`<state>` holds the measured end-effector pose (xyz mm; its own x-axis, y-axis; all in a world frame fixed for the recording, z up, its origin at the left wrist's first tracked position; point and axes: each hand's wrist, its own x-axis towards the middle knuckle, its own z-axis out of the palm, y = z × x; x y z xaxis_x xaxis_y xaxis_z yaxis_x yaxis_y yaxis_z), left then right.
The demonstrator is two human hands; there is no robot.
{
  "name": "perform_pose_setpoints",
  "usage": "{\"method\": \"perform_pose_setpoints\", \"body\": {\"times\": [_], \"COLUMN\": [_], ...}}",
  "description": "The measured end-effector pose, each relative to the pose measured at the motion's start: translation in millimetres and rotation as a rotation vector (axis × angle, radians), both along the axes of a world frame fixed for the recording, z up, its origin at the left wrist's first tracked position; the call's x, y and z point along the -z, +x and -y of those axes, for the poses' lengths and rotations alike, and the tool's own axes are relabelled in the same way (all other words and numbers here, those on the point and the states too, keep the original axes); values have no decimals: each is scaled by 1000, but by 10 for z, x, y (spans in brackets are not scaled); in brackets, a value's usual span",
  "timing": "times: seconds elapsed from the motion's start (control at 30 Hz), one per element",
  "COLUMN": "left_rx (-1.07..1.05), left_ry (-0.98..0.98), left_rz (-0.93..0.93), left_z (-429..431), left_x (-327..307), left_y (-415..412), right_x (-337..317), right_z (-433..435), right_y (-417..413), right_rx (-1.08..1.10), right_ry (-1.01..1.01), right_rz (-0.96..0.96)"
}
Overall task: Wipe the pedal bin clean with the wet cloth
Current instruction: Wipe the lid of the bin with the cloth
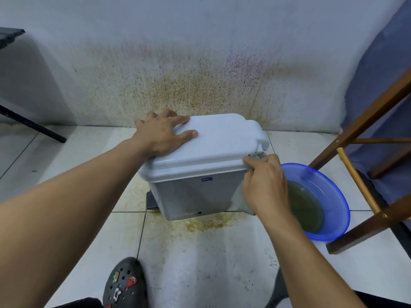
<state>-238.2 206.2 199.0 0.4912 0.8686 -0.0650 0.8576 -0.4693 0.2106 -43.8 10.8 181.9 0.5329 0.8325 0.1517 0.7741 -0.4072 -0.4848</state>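
A white pedal bin (195,192) with its lid (218,143) down stands on the tiled floor in front of the stained wall. Its black pedal (151,200) pokes out at the lower left. My left hand (162,134) lies flat on the lid's far left corner with fingers spread. My right hand (264,185) grips a pale wet cloth (241,201) and presses it against the bin's right front corner, just under the lid's rim. Most of the cloth is hidden under the hand.
A blue basin (327,196) of murky greenish water sits right of the bin. A wooden chair frame (364,178) stands at the far right. A black leg (33,125) slants at the left. Brown stains mark the floor (200,225). My dark clog (124,283) is at the bottom.
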Motion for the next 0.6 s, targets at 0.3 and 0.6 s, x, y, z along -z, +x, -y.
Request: {"method": "perform_pose_setpoints", "body": {"times": [0.3, 0.6], "left_rx": [89, 201], "left_ry": [68, -149], "left_rz": [5, 158], "left_z": [179, 250], "left_x": [-32, 169], "left_y": [-100, 37], "right_x": [-238, -345], "right_z": [-617, -569], "right_y": [273, 250], "right_rx": [-68, -199], "right_ry": [-49, -127], "right_rz": [-137, -161]}}
